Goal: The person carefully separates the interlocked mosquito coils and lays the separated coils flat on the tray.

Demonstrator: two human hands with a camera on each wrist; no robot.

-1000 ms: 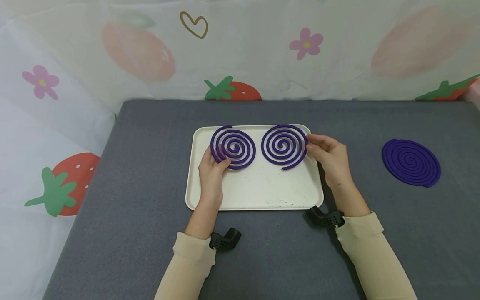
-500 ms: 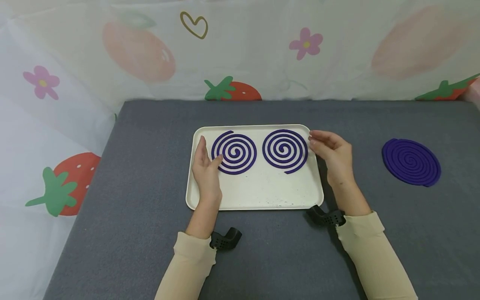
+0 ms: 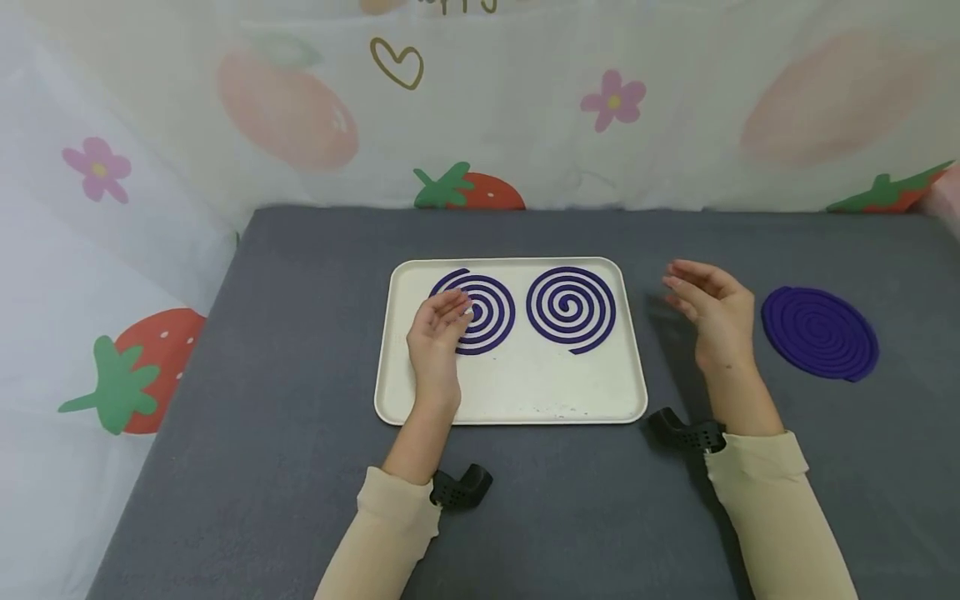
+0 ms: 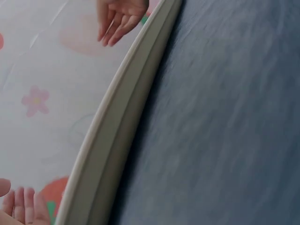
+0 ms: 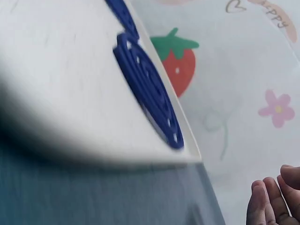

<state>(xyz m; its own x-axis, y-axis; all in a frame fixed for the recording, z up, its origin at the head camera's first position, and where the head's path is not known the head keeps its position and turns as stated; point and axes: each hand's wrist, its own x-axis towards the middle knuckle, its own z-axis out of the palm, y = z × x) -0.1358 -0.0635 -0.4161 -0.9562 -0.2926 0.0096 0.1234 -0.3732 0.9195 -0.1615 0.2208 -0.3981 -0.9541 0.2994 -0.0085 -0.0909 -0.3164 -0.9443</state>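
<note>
Two purple mosquito coils lie flat, side by side, in the upper half of a white tray (image 3: 547, 387). My left hand (image 3: 435, 342) hovers over the tray, its loosely bent fingers overlapping the left coil (image 3: 512, 317) and hiding part of it. The right coil (image 3: 568, 305) shows whole, and in the right wrist view this near coil (image 5: 150, 93) appears edge-on. Off the tray's right side, my right hand (image 3: 716, 312) is in the air with relaxed fingers and nothing in them. The left wrist view catches the tray's side wall (image 4: 117, 112) and both hands.
A tightly wound purple double coil (image 3: 821, 333) lies on the grey cloth (image 3: 285, 350) at the right, close beyond my right hand. Behind the table hangs a white curtain (image 3: 675, 50) printed with strawberries and flowers. Small dark crumbs dot the tray's lower part.
Both coils have come down onto the tray and been let go. My right hand has moved right, away from its coil toward the wound one; the left has shifted slightly right, over its coil.
</note>
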